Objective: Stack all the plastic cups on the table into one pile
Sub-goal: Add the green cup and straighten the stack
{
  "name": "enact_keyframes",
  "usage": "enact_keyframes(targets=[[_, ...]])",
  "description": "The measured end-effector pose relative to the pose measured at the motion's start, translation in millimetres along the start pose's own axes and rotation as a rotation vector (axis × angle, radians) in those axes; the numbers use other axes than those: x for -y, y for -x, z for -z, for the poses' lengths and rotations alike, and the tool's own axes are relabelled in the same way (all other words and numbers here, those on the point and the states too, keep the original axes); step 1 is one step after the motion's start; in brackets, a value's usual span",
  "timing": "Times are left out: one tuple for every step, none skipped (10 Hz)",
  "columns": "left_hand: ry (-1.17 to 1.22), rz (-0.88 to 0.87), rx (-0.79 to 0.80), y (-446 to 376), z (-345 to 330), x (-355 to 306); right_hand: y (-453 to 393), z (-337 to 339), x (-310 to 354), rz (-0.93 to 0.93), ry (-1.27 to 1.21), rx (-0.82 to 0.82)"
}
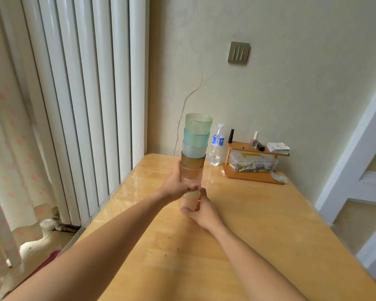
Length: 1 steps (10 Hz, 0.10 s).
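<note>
Plastic cups [194, 153] tower in one stack above the desk [258, 224]. Left hand [175, 185] clamps the middle. Right hand [201, 210] grips the bottom cup.

Home room: wooden counter [248, 224] in wallpapered corner, radiator [85, 105], floral curtain [7, 148], small shelf [256, 161] with nail polish [254, 140], water bottle [216, 146].

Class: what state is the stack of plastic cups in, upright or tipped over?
Upright. The stack of cups rises vertically, rims up, held near its base by the left hand and right hand.
</note>
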State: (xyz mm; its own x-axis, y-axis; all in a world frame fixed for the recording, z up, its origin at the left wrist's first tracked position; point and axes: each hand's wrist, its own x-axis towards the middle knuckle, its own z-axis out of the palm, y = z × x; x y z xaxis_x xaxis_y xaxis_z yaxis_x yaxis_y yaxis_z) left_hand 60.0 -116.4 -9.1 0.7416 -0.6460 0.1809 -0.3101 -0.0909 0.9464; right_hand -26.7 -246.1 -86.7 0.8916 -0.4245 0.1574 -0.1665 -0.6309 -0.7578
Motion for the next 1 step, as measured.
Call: enact_keyframes(targets=[[-0.089, -0.045, -0.061, 14.4, -2.4, -1.1, 6.7, 6.4, 10.0, 0.022, -0.030, -0.018]])
